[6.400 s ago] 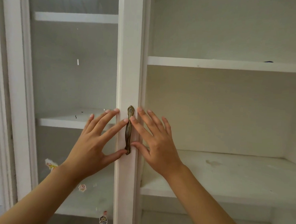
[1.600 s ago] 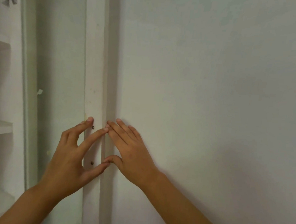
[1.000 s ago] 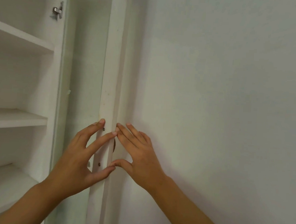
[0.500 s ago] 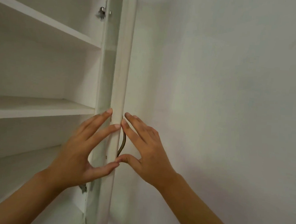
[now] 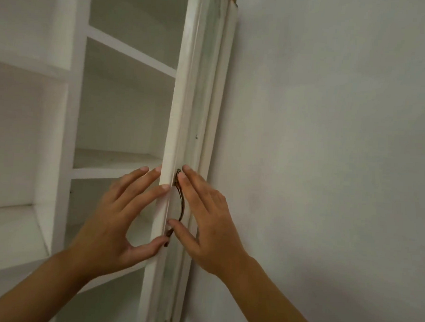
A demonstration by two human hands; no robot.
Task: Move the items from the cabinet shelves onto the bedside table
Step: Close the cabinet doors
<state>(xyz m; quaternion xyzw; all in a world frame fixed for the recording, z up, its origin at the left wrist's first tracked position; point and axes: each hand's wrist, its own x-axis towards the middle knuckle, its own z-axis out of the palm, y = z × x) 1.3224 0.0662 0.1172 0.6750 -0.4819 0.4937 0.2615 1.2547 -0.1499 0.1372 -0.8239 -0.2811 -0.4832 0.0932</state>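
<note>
A white cabinet door is seen edge-on in the middle of the view, with a dark bronze handle on its right face. My left hand rests against the door's left edge with straight spread fingers and its thumb under the handle's lower end. My right hand lies flat on the door's right side, fingertips by the handle's top. The white shelves behind the door hold nothing that I can see.
A plain white wall fills the right half of the view, close behind the door. A second shelf bay with a vertical divider lies at the far left.
The door has swung further away from the wall and the view has turned left, so more shelves show. Both hands stay on the door's edge by the handle.
</note>
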